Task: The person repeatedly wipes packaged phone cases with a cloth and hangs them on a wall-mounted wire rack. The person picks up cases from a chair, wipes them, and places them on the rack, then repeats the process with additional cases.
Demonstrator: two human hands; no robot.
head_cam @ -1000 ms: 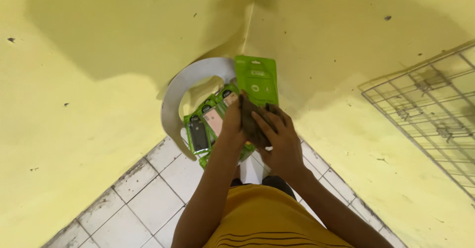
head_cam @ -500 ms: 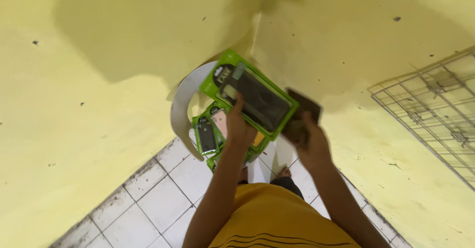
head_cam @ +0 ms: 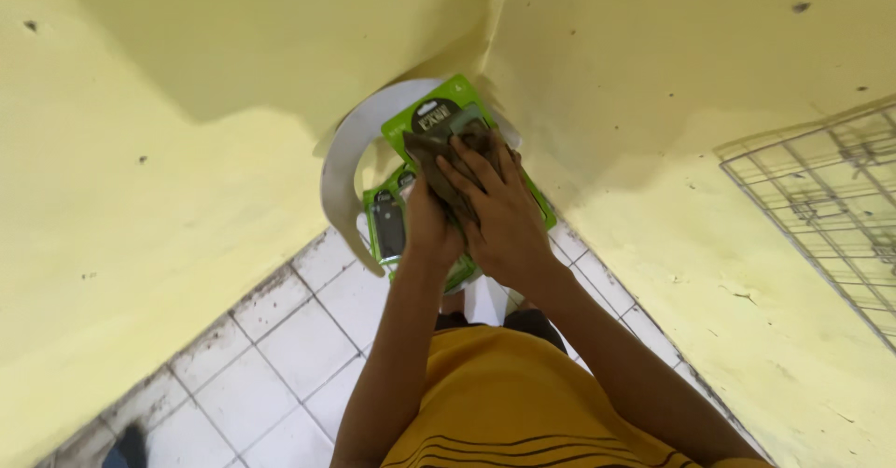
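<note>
Right hand (head_cam: 499,214) — fingers spread flat, pressing a dark brown cloth (head_cam: 446,155) against the face of a green blister pack (head_cam: 431,121). Left hand (head_cam: 431,227) — closed on the pack's lower edge from beneath, steadying it. The pack is held tilted over a white plastic chair (head_cam: 338,174) set in the corner of yellow walls (head_cam: 187,151); a second green pack (head_cam: 385,225) with a dark item inside lies on the chair seat just below the hands. White tiled floor (head_cam: 280,337) beneath; wire rack (head_cam: 831,207) on the wall at right, well apart. Handling note: wiping likely goes best with the left hand's grip kept firm so the thin card does not flex, and the cloth drawn across the full face rather than one spot. Change from half a second earlier — the cloth then hung in the right hand beside the pack; it now lies on the pack, and the pack sits less steeply angled.
</note>
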